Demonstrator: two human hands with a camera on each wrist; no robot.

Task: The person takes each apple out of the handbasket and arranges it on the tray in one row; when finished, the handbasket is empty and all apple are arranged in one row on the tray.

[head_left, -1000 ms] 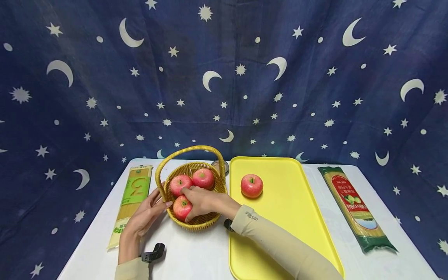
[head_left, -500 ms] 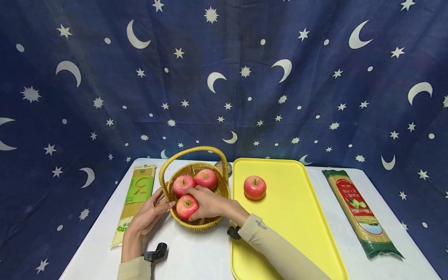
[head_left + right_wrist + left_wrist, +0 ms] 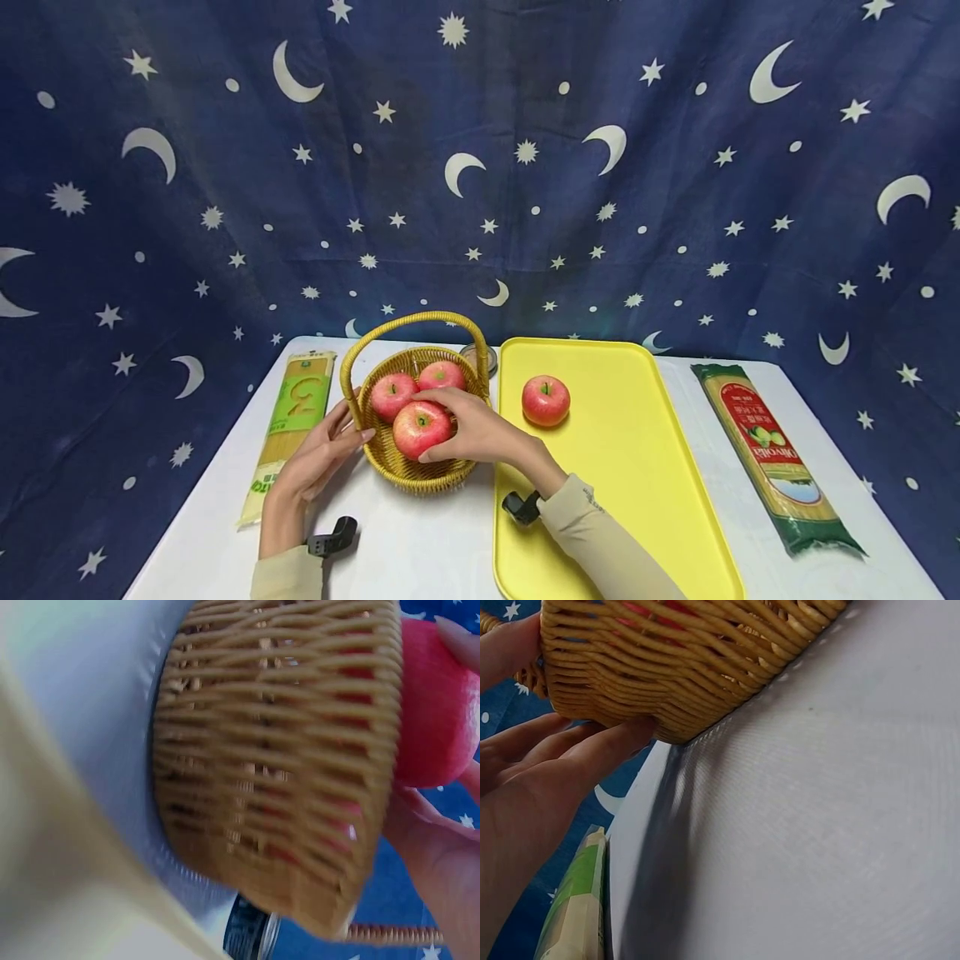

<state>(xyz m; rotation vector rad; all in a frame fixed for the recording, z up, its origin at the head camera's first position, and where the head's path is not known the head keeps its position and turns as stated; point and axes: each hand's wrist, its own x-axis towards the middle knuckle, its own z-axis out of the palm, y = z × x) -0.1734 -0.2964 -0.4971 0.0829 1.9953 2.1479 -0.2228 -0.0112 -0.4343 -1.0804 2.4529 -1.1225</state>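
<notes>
A yellow wicker basket (image 3: 420,482) with an arched handle stands on the white table. My right hand (image 3: 487,432) holds a red apple (image 3: 418,433) between thumb and fingers at the basket's opening. In the right wrist view that apple (image 3: 435,705) sticks up past the basket's rim. Two more red apples, one at the left (image 3: 392,395) and one at the back (image 3: 442,377), sit in the basket. My left hand (image 3: 315,458) steadies the basket's left side, thumb at the rim by the handle's foot and fingers against the outer wall (image 3: 630,682).
Right of the basket lies a yellow tray (image 3: 622,475) with one red apple (image 3: 546,402) on it. A green-labelled noodle pack (image 3: 296,417) lies at the left, a green and red pasta pack (image 3: 772,454) at the right. A round-lidded jar (image 3: 491,360) stands behind the basket.
My right hand has raised the front apple from the basket's bottom and moved it slightly right. The left hand keeps its place on the basket. The view shifted slightly early on.
</notes>
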